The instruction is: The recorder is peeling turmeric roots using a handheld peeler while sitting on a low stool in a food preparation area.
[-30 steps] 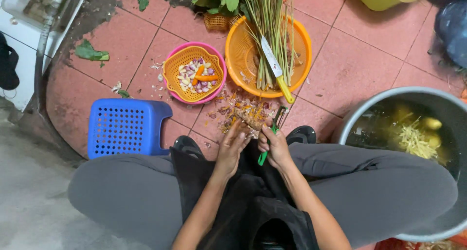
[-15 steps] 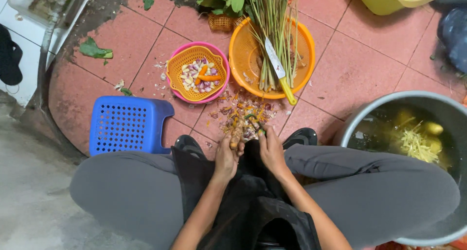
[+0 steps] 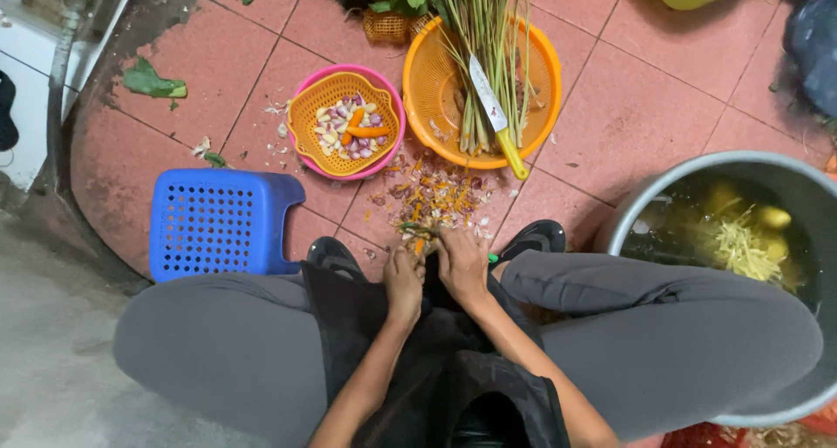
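While a second ago the two hands were spread apart over the peelings, they have now drawn in together low between the knees: the left hand (image 3: 404,278) and the right hand (image 3: 462,261) sit almost touching, fingers curled around a small orange-and-green vegetable piece (image 3: 417,235) at the near edge of the scattered pile of orange and purple peelings (image 3: 436,195) on the red tiled floor (image 3: 610,117). What each hand pinches is too small to tell, though a slim green handle (image 3: 493,258) peeks out beside the right hand. By the look of it, this is close trimming work. Beyond lie the orange strainer in its pink bowl (image 3: 344,121), the yellow-handled knife (image 3: 493,117) across the orange basket of lemongrass stalks (image 3: 484,82), the blue plastic stool (image 3: 218,226) and the grey metal pot (image 3: 741,239).
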